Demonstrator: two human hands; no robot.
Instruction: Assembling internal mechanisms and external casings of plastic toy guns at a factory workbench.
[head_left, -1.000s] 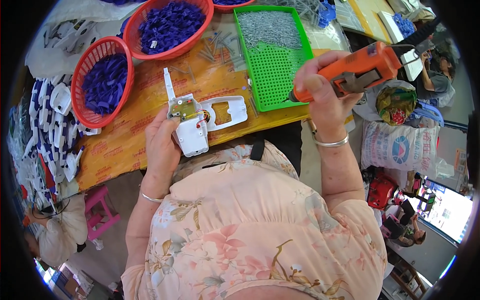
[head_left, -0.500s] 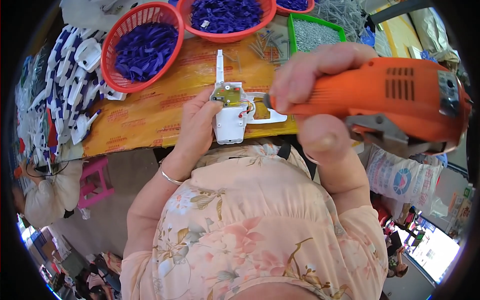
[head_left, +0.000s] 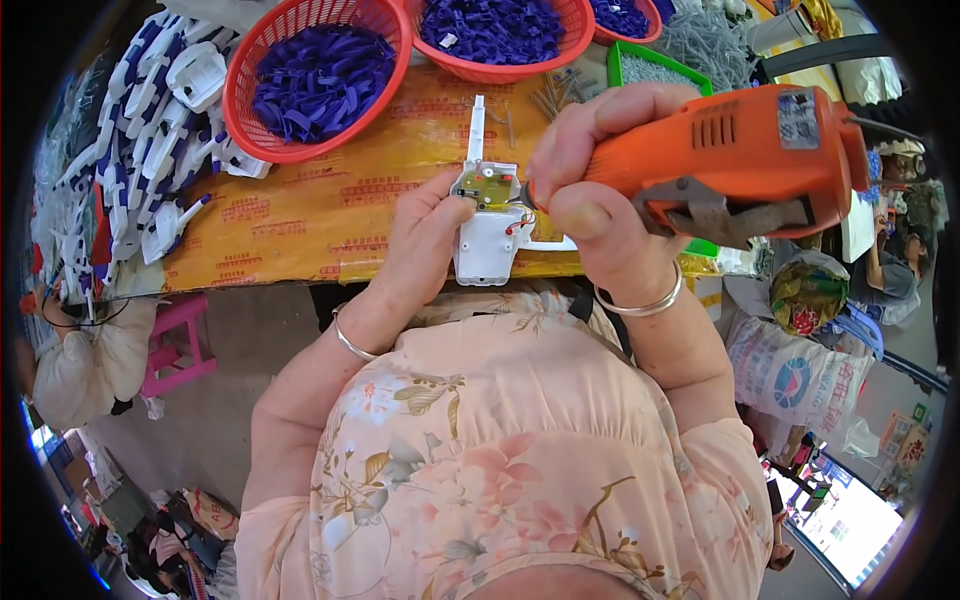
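Note:
My left hand [head_left: 425, 232] grips the left side of a white plastic housing [head_left: 485, 258], its thumb lying at the edge of the green circuit board [head_left: 488, 190] inside. Thin red and yellow wires [head_left: 520, 222] run from the board's right side. In my right hand [head_left: 600, 195] is an orange electric screwdriver [head_left: 725, 150], lying nearly level with its tip toward the left. The tip reaches the board's right edge; whether it touches a screw is hidden by my fingers. A narrow white stem [head_left: 477, 130] of the housing points away from me, and its handle [head_left: 552, 244] lies partly behind my right hand.
Red baskets of purple plastic parts [head_left: 325, 82] stand along the back. Behind my right hand is a green tray [head_left: 655, 68] of small metal pieces. White and purple assembled housings [head_left: 160, 130] are heaped at left. A person's arm [head_left: 85, 370] shows at far left, by a pink stool [head_left: 180, 345].
The screwdriver has come in toward the housing, its tip now at the circuit board's right edge and over part of the handle. My left hand keeps its grip on the housing.

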